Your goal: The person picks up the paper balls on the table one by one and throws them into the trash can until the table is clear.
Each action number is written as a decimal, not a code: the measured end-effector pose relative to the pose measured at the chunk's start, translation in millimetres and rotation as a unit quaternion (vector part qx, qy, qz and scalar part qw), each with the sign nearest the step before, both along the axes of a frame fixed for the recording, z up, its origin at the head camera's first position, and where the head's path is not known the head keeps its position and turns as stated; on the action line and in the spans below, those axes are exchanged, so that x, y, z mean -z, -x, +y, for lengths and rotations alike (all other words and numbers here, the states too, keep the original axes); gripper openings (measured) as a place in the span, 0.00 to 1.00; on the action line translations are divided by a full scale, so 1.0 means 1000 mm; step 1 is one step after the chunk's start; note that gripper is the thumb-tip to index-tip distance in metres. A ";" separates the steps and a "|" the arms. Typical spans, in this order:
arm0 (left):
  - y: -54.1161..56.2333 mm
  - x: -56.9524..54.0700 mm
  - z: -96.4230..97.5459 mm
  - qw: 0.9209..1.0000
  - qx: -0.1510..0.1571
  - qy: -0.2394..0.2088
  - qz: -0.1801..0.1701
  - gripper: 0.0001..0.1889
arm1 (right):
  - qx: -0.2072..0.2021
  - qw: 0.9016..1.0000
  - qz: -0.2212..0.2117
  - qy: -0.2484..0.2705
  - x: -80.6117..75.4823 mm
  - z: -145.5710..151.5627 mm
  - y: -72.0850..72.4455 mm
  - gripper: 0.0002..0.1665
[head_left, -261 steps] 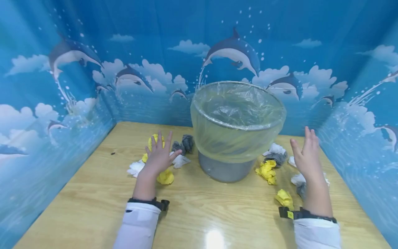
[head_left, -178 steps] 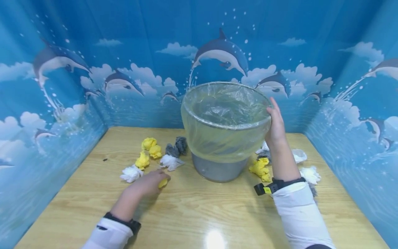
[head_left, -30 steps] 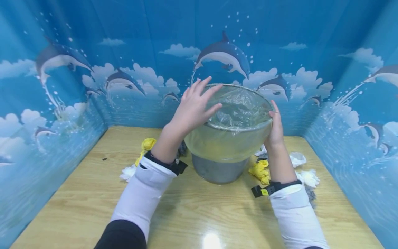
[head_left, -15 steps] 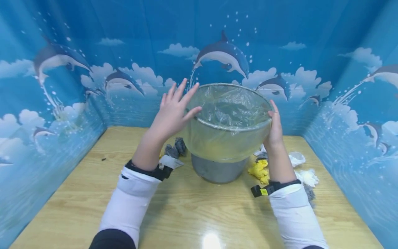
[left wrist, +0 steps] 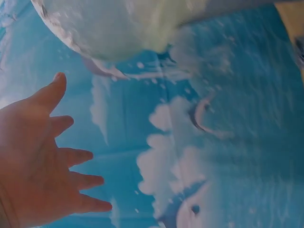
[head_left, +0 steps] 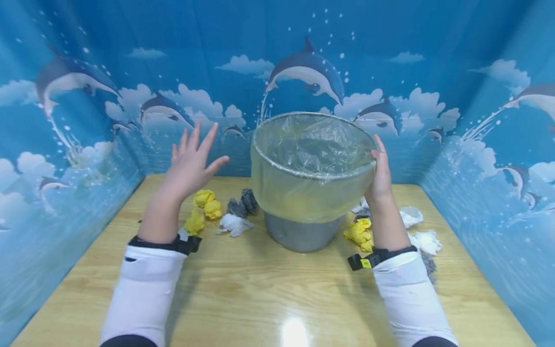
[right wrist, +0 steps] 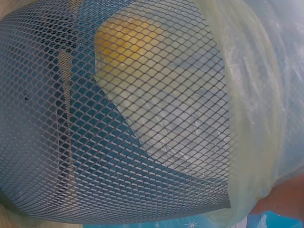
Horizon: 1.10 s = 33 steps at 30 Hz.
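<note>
A grey mesh wastebasket (head_left: 303,233), lined with a thin yellowish plastic bag (head_left: 303,197) folded over its rim, stands upright near the back of the table. My right hand (head_left: 381,176) grips its rim on the right side; in the right wrist view only a bit of that hand (right wrist: 280,197) shows beside the bag. Through the mesh there, a yellow crumpled lump (right wrist: 128,38) shows inside the bag. My left hand (head_left: 188,166) is raised left of the wastebasket, fingers spread, holding nothing. The left wrist view also shows its fingers apart.
Left of the wastebasket lie several yellow crumpled balls (head_left: 204,197), grey ones (head_left: 248,200) and a white one (head_left: 234,224). To its right lie yellow (head_left: 360,233), white (head_left: 428,242) and grey (head_left: 428,265) crumpled pieces. A dolphin-print curtain (head_left: 195,62) encloses the table.
My left hand took a yellow crumpled ball from the front left, then was over the wastebasket's rim, and has since moved left, empty. My right hand moved onto the rim and stayed there.
</note>
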State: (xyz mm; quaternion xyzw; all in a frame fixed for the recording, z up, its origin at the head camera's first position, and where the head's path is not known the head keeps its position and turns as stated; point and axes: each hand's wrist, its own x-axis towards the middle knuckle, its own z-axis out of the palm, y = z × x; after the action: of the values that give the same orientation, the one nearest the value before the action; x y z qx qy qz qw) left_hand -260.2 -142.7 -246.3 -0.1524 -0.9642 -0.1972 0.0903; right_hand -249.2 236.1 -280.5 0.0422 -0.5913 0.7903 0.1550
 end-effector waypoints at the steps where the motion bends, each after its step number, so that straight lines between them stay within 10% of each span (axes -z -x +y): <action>1: 0.001 0.003 -0.004 1.000 -0.003 0.003 -0.008 0.42 | 0.000 1.000 0.001 0.000 0.000 0.000 0.000 0.38; 9: 0.008 0.036 -0.035 0.992 0.005 0.093 -0.086 0.43 | 0.006 1.000 0.001 -0.001 -0.002 0.001 0.000 0.37; 33: -0.021 0.116 -0.085 0.973 0.009 0.115 -0.201 0.45 | -0.003 1.000 -0.006 -0.004 0.000 0.001 0.000 0.37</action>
State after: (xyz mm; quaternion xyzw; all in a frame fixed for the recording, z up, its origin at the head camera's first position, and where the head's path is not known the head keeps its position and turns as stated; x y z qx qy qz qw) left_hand -239.6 -228.1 -362.2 -0.1277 -0.9774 -0.1123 -0.1255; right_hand -249.1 236.8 -280.5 0.0397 -0.5953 0.7885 0.1491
